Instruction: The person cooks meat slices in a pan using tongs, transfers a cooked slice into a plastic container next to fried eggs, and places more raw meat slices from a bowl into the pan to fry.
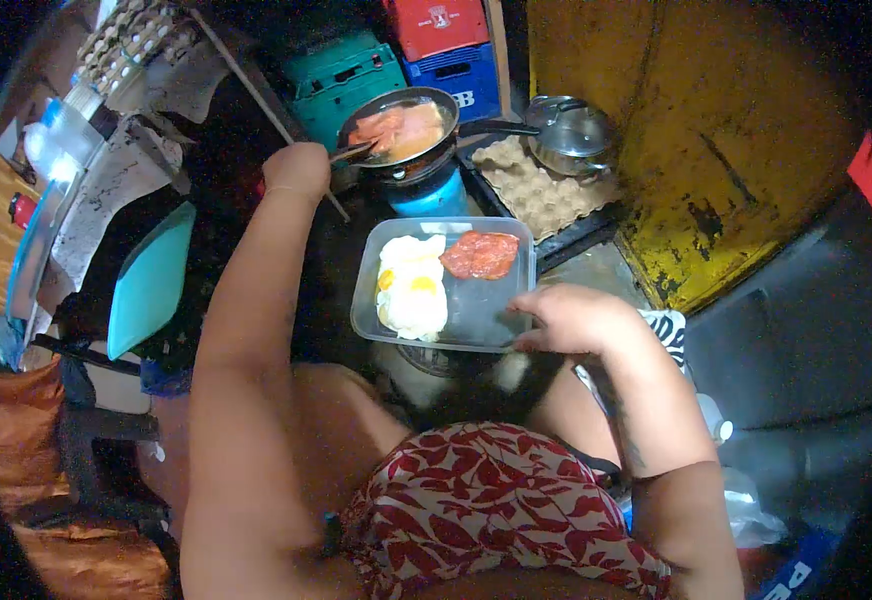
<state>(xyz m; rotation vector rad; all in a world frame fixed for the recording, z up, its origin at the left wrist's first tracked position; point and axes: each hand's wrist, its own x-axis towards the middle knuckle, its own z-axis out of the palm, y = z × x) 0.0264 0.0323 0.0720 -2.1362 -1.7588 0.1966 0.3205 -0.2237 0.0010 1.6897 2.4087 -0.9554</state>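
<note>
My left hand [298, 168] is closed on a slim brown cooking utensil [354, 150], whose tip reaches the meat in the frying pan; its exact kind is hard to make out. Pinkish-orange meat slices [396, 130] lie in the dark frying pan [447, 98], in shiny liquid. Below the pan is a burner with a blue body [434, 195]. My right hand [568, 318] grips the right wall of a clear plastic container [360, 310], thumb and fingers at its rim. Fried eggs [414, 300] fill its left side, and a reddish meat slice [481, 255] lies at its far right.
A lidded metal pot [568, 140] stands on an egg carton [516, 185] right of the pan, near its handle. Green [346, 80], blue [456, 85] and red [436, 25] crates are behind. A yellow rusty panel [696, 150] borders the right; a teal plastic item [151, 280] is left.
</note>
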